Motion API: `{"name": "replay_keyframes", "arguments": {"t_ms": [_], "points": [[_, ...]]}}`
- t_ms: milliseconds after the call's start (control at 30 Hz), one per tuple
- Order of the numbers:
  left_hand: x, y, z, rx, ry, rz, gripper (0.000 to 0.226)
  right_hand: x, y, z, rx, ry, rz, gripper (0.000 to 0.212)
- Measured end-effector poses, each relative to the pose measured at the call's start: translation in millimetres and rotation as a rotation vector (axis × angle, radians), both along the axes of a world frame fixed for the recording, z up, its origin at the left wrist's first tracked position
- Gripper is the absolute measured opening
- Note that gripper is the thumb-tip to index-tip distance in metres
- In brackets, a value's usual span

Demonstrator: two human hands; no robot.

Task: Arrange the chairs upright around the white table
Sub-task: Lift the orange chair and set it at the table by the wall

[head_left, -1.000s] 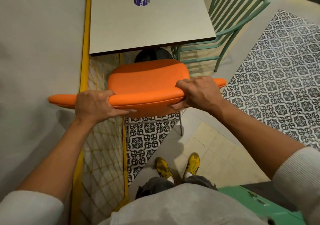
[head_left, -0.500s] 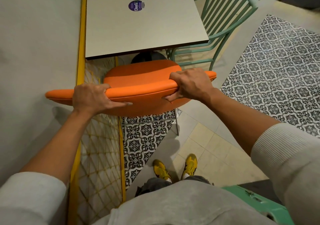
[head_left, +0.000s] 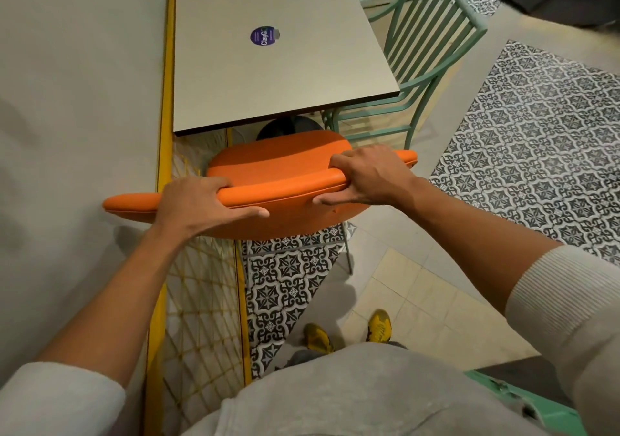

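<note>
An orange padded chair (head_left: 278, 160) stands upright at the near edge of the white square table (head_left: 268, 76), its seat partly under the tabletop. My left hand (head_left: 198, 204) grips the top of the backrest on the left, my right hand (head_left: 365, 175) grips it on the right. A green metal chair (head_left: 426, 43) with a slatted back stands upright against the table's right side. One thin chair leg (head_left: 347, 251) shows below the orange seat.
A pale wall (head_left: 77, 117) with a yellow frame (head_left: 163, 117) and yellow wire mesh (head_left: 201, 301) runs along the left, touching the table. Patterned tiles (head_left: 536, 154) cover the floor to the right. A green object (head_left: 523, 398) sits at the bottom right, behind my feet.
The orange chair has slid forward toward the table with both hands still on its backrest, and my view has tipped up to show more of the tabletop.
</note>
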State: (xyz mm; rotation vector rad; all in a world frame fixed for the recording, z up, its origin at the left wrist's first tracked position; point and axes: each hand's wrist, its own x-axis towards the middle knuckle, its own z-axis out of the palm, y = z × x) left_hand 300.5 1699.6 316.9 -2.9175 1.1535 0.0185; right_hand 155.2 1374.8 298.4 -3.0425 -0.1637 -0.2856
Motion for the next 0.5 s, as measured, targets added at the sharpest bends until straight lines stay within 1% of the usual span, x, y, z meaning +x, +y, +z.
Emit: {"name": "replay_keyframes", "arguments": {"t_ms": [33,100,200,267,367,500], "points": [[-1.1,-6.8,2.3,-0.018,0.046,-0.021,0.092,-0.9,0.1,1.1,-0.001,0.004,-0.013,0.084],[-5.4,-27.1,6.0,-0.012,0.104,-0.095,0.104,-6.1,-3.0,1.1,-0.021,-0.005,-0.064,0.093],[-11.9,-66.5,11.3,0.108,0.246,-0.159,0.124,-22.2,-17.5,0.0,-0.03,0.026,-0.194,0.103],[-13.8,-97.1,14.0,0.195,0.342,-0.198,0.132,-34.9,-29.0,2.7,0.034,0.088,-0.295,0.107],[-21.3,-151.1,17.3,0.241,0.413,-0.282,0.129,-56.6,-49.3,7.2,0.1,0.155,-0.429,0.114],[-48.6,-231.5,18.8,0.164,0.457,-0.401,0.123,-101.3,-85.1,1.6,0.13,0.317,-0.582,0.132]]}}
